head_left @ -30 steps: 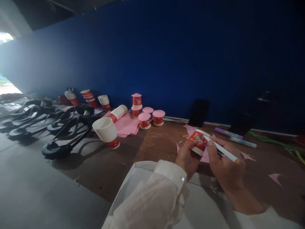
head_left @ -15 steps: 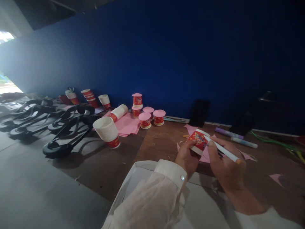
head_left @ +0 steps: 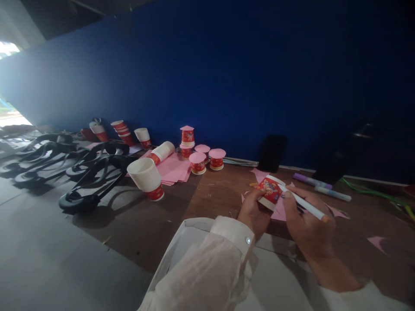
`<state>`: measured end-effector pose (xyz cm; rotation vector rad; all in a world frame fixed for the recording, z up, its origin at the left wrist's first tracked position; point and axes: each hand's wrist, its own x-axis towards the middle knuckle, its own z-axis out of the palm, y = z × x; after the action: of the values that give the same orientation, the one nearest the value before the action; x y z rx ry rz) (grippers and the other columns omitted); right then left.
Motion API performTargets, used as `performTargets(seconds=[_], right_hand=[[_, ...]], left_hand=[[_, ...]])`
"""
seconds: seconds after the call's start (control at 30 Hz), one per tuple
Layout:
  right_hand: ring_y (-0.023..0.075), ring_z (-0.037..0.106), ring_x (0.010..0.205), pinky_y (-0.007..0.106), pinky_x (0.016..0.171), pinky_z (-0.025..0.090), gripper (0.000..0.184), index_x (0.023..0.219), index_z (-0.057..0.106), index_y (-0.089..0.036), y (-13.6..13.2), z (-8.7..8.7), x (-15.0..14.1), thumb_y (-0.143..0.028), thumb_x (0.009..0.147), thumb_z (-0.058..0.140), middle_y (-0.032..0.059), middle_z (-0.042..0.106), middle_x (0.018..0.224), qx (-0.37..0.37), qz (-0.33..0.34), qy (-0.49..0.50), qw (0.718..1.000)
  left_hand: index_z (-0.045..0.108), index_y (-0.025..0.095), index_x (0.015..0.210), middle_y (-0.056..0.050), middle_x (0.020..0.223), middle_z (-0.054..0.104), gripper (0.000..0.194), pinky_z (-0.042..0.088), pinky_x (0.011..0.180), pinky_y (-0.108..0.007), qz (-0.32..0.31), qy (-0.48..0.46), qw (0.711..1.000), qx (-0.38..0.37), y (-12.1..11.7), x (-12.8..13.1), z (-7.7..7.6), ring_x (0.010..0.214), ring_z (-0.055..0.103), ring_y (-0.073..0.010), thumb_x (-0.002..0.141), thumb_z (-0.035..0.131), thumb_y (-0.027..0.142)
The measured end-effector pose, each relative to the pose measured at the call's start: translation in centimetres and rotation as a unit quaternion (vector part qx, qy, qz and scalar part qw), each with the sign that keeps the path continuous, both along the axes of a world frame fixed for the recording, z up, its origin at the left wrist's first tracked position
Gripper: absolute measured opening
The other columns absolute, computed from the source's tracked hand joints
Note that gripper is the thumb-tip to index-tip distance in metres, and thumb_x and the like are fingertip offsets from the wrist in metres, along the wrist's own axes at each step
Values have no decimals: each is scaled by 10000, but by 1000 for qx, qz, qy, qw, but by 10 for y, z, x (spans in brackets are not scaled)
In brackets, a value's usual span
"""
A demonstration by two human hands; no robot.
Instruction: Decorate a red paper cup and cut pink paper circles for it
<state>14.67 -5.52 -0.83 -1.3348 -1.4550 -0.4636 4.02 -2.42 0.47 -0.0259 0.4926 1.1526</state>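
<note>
My left hand (head_left: 254,214) is closed around a red patterned paper cup (head_left: 269,190), which it holds tilted on its side. In my right hand (head_left: 309,224) is a white marker pen (head_left: 308,205) with an orange end. Its tip is at the cup's red side near the upper right; whether it touches, I cannot tell. Pink paper scraps (head_left: 279,211) lie beneath and around the cup. Just behind my right hand lie a purple marker (head_left: 311,180) and a pale marker (head_left: 333,193).
To the left stand a stack of paper cups (head_left: 147,179), a pink paper pile (head_left: 173,168) and several short red cups with pink discs (head_left: 216,160). Black headsets (head_left: 81,203) line the far left. A white box (head_left: 191,226) is before me. A blue partition (head_left: 207,77) rises behind the table.
Almost nothing differs. Both hands keep their hold on the cup and marker, and the whole view has shifted very slightly.
</note>
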Motion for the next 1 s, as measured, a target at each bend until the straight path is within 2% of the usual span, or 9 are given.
performTargets(seconds=[0.27,0.47,0.6,0.83,1.0], right_hand=[[271,757,843,415,835,579,202,997,758,-210,0,-1,1,-342,967,608,97,808,958,-3,-2,-4,1000],[254,757,853,390,838,577,185,1008,755,-210,0,-3,3,-329,961,620,86,807,964,5,0,-11,1000],[247,754,846,382,843,573,186,1002,754,-211,2,-5,4,-335,960,622,80,805,953,6,1,-11,1000],[264,754,839,412,843,581,216,1001,760,-209,2,-7,4,-360,959,611,88,805,942,0,-5,-4,1000],[273,755,849,428,844,584,208,999,757,-210,2,-6,4,-354,959,612,97,805,953,-8,6,4,1000]], left_hand=[[688,108,821,-99,813,730,97,547,727,-235,0,3,1000,13,2,1,-5,706,696,-150,799,620,43],[681,119,811,-97,806,732,95,547,719,-242,3,12,1000,3,2,-1,-2,711,695,-159,766,640,47],[685,113,815,-99,807,725,84,529,715,-236,-9,9,1000,5,2,-3,-1,707,684,-153,797,620,62],[684,119,796,-95,830,721,66,522,755,-249,-9,9,1000,-7,4,-3,-3,717,675,-154,794,631,80],[692,116,808,-89,813,723,73,529,719,-233,-10,9,1000,-1,4,-3,-4,711,680,-149,794,630,79]])
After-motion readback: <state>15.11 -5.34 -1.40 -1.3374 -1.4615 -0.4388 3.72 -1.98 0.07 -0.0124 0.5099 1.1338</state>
